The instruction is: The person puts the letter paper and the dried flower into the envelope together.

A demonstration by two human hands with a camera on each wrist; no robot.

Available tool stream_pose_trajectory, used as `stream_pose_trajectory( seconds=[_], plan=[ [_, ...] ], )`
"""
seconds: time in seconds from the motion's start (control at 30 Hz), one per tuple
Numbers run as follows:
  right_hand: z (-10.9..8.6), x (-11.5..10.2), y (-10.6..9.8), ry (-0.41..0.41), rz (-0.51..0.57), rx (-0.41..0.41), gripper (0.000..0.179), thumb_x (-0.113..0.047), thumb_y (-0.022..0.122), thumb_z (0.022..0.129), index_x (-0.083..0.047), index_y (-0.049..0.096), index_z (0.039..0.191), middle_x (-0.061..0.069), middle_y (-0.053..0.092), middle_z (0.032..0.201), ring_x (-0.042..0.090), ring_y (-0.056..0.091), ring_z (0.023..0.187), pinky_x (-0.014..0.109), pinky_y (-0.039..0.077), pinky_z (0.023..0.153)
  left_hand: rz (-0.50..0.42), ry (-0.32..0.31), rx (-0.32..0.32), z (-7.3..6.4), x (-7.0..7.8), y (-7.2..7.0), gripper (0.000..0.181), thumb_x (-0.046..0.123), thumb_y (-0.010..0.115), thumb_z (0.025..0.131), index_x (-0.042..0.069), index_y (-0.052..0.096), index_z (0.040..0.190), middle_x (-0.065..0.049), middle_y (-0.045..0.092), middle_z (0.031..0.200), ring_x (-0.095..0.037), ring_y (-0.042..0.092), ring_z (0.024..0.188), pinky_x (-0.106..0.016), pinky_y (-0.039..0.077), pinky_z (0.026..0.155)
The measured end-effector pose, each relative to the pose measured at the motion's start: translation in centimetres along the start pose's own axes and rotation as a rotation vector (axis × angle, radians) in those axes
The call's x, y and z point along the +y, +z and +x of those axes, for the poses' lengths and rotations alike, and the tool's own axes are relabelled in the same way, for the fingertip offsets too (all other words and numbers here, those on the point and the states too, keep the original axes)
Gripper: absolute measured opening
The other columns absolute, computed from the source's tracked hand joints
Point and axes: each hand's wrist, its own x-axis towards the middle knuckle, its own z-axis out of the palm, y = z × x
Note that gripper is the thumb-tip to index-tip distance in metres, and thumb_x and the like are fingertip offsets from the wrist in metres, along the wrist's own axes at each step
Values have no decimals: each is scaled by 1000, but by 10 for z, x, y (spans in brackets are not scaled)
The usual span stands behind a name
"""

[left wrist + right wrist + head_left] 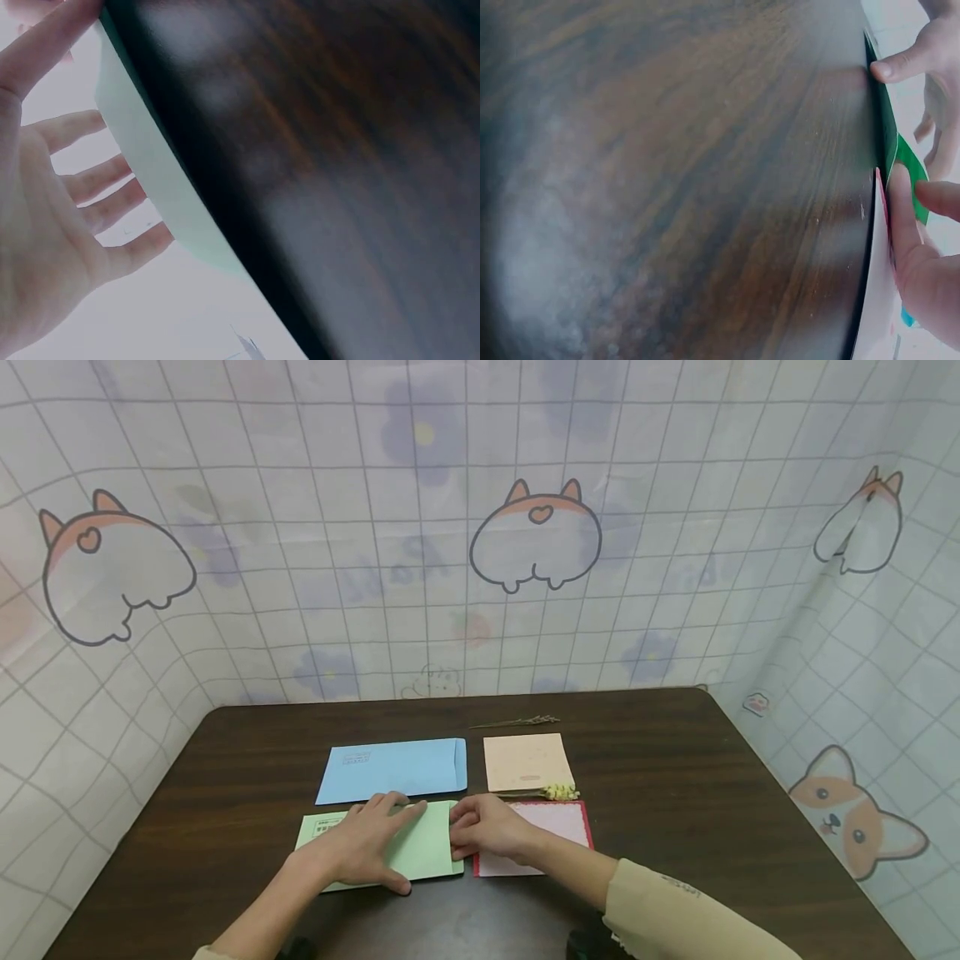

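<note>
A dark wood-grained table (pixel 675 777) spans the lower half of the head view. At its centre-left lie a blue envelope (pixel 393 772) and, below, a green envelope (pixel 431 847); right of them, a tan card (pixel 528 760) above a red-bordered pink card (pixel 558 818). Higher up lies a sprig (pixel 536 721) (thin, dried-looking).

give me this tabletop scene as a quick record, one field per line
left hand: fingers spread on the green envelope, thumb at its near edge
right hand: touches that envelope's right end; whether it pinches is unclear
behind green envelope: blue envelope
right of blue envelope: tan card
right of green envelope: pink card with red border, partly hidden by the right arm
near edge of tan card: yellow-flowered sprig
beyond tan card: thin dried sprig
surface: dark wood-grain table
</note>
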Motion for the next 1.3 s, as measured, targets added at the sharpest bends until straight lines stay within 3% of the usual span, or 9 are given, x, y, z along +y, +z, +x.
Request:
stream_pose_trajectory(
  seconds=[0.37,0.83,0.97,1.17,1.3],
  plan=[
    [0,0,-2,20,64,-8,41,1,67,95,13,54,131,16,72,100,26,73,85,40,61,77,4,-11,17,-4,-5,-3,107,52,92,69,12,44,156,-14,44,147,-35,45,131,-63,36,101],
    [-4,-2,-7,8,43,-27,39,-4,68,96,10,55,129,16,71,103,29,73,90,41,60,80,18,0,16,-6,-8,-2,104,47,92,70,12,45,156,-12,48,142,-34,48,125,-62,37,98],
    [-8,-6,-13,-2,-9,-22,31,-6,69,96,9,61,123,16,71,100,28,72,89,41,60,79,22,5,9,-6,-7,-2,104,48,92,70,12,45,156,-12,48,141,-34,47,127,-63,37,99],
    [-19,-11,-31,-45,-194,8,24,-14,69,99,3,68,116,13,71,99,26,70,86,38,60,76,28,1,1,-5,-6,-2,102,48,91,71,14,45,156,-11,48,141,-33,47,127,-63,37,100],
    [-29,-13,-43,-58,-261,41,22,-15,69,99,1,70,114,12,70,97,25,69,85,40,60,73,30,8,-1,-4,-5,-4,102,47,91,71,13,45,155,-11,48,141,-33,47,126,-63,37,99]
  ],
)
